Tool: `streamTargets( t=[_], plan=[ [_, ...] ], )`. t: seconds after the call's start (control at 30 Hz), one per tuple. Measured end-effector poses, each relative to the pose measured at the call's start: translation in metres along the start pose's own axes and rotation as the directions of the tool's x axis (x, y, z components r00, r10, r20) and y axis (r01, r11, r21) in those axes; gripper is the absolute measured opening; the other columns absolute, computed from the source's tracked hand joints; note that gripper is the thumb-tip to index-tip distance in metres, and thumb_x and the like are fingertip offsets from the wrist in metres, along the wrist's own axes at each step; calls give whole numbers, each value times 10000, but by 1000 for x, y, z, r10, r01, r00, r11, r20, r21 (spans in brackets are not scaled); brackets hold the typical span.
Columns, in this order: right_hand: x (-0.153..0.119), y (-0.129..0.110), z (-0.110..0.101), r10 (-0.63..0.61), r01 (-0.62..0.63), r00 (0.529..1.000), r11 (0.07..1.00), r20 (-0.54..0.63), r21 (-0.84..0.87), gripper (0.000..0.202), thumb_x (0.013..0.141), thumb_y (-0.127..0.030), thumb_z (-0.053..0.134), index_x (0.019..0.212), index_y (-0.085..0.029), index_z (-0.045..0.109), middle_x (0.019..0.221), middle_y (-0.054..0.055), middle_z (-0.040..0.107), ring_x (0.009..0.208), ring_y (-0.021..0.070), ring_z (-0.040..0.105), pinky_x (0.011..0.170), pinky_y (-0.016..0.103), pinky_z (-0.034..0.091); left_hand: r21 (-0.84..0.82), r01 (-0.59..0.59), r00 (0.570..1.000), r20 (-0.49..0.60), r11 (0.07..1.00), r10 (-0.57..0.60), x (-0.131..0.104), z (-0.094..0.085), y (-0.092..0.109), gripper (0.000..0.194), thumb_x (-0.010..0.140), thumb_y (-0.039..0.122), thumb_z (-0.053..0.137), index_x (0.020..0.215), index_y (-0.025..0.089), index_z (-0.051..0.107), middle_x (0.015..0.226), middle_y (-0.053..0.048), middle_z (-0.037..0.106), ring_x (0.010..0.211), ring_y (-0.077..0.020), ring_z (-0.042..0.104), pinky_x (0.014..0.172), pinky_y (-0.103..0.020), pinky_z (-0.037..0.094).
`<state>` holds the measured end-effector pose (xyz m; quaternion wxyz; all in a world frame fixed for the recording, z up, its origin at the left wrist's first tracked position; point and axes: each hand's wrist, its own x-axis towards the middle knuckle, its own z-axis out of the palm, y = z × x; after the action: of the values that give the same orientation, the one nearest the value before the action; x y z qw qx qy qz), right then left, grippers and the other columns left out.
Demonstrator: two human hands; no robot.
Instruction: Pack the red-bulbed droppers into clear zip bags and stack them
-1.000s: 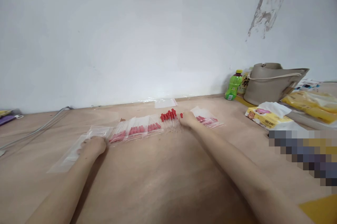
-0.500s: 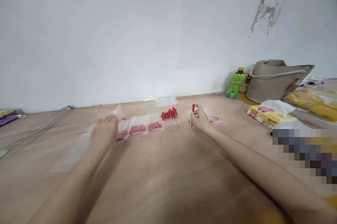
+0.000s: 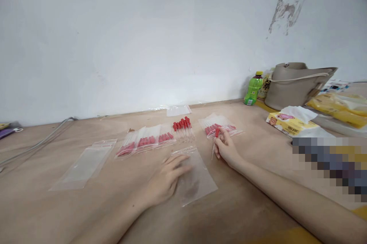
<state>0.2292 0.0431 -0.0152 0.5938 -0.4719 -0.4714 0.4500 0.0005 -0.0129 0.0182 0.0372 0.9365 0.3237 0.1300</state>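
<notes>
My right hand [image 3: 226,146] pinches a glass dropper [image 3: 217,133] by its red rubber bulb, its thin tube slanting down. My left hand [image 3: 169,179], fingers stretched out, rests over a clear zip bag [image 3: 197,181] lying on the table. Behind it is a row of loose red-bulbed droppers [image 3: 182,123]. To their left, overlapping zip bags [image 3: 147,139] hold more droppers. More filled bags [image 3: 215,123] lie just beyond my right hand. Flat clear bags [image 3: 88,164] are at the left, and another bag [image 3: 178,111] lies near the wall.
A brown-covered table [image 3: 114,206] meets a white wall [image 3: 114,45]. At the right stand a green bottle [image 3: 254,89], a beige bucket-shaped bag [image 3: 292,87] and a yellow tissue box [image 3: 289,123]. A grey cable [image 3: 43,139] runs along the left.
My left hand has moved right and toward me from beside the filled bags; a clear bag now lies under it. My right hand has come nearer with the dropper.
</notes>
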Motion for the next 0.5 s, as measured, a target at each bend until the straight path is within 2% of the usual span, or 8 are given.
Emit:
streamTargets(
  t=[0.07, 0.1, 0.17, 0.2, 0.27, 0.3, 0.4, 0.5],
  plan=[
    [0, 2, 0, -5, 5, 1000, 1000, 12, -4, 569, 680, -258, 456, 1200, -197, 232, 468, -127, 404, 271, 53, 341, 251, 150, 287, -30, 149, 988, -37, 988, -150, 0, 3, 7, 403, 874, 240, 373, 1277, 242, 364, 1278, -69, 421, 1165, -231, 378, 953, -438, 320],
    [0, 2, 0, -8, 8, 1000, 1000, 14, -2, 550, 673, -251, 460, 1175, -200, 240, 461, -131, 409, 269, 54, 344, 252, 149, 293, -31, 174, 984, -27, 984, -175, 0, 4, 9, 423, 869, 307, 398, 1284, 237, 354, 1274, -80, 423, 1160, -247, 379, 943, -453, 325],
    [0, 3, 0, -5, 4, 1000, 1000, 14, 13, 513, 654, -237, 472, 1118, -212, 255, 443, -140, 410, 270, 60, 353, 256, 150, 309, -31, 120, 992, 50, 992, -119, 0, 3, 8, 448, 848, 362, 434, 1280, 267, 359, 1313, -68, 383, 1189, -270, 342, 952, -488, 293],
    [0, 3, 0, 3, -3, 1000, 1000, 10, 26, 492, 647, -236, 479, 1088, -218, 261, 439, -142, 411, 273, 62, 360, 257, 152, 318, -45, 60, 993, 102, 997, -56, 0, 0, 4, 422, 854, 331, 429, 1270, 293, 369, 1335, -47, 357, 1208, -262, 323, 969, -490, 267],
    [0, 2, 0, 20, -20, 1000, 998, -3, 60, 451, 646, -253, 499, 1036, -230, 272, 459, -138, 431, 290, 66, 385, 263, 157, 337, -87, -53, 980, 189, 995, 68, -1, -6, -7, 409, 857, 187, 393, 1237, 337, 405, 1357, 5, 325, 1236, -226, 291, 1006, -470, 216],
    [0, 2, -1, 27, -26, 1000, 997, -15, 77, 436, 649, -271, 511, 1014, -235, 276, 478, -132, 445, 302, 67, 400, 267, 159, 347, -91, -75, 977, 194, 993, 91, -2, -10, -12, 447, 835, 114, 381, 1210, 350, 437, 1358, 26, 323, 1244, -214, 279, 1016, -463, 200],
    [1, 1, -2, 38, -34, 998, 994, -43, 106, 424, 653, -321, 540, 975, -243, 275, 525, -119, 479, 342, 73, 452, 291, 169, 385, -84, 22, 998, 64, 996, -16, -2, -12, -20, 478, 793, 43, 360, 1150, 321, 514, 1329, 19, 372, 1232, -209, 303, 1002, -447, 253],
    [2, 3, -4, 26, -22, 998, 997, -53, 78, 432, 657, -320, 545, 980, -242, 269, 510, -120, 483, 351, 84, 474, 314, 187, 416, -132, 93, 996, 4, 987, -93, -2, -3, -11, 372, 851, 174, 390, 1201, 268, 473, 1331, -29, 368, 1212, -213, 336, 980, -414, 309]
  ],
)
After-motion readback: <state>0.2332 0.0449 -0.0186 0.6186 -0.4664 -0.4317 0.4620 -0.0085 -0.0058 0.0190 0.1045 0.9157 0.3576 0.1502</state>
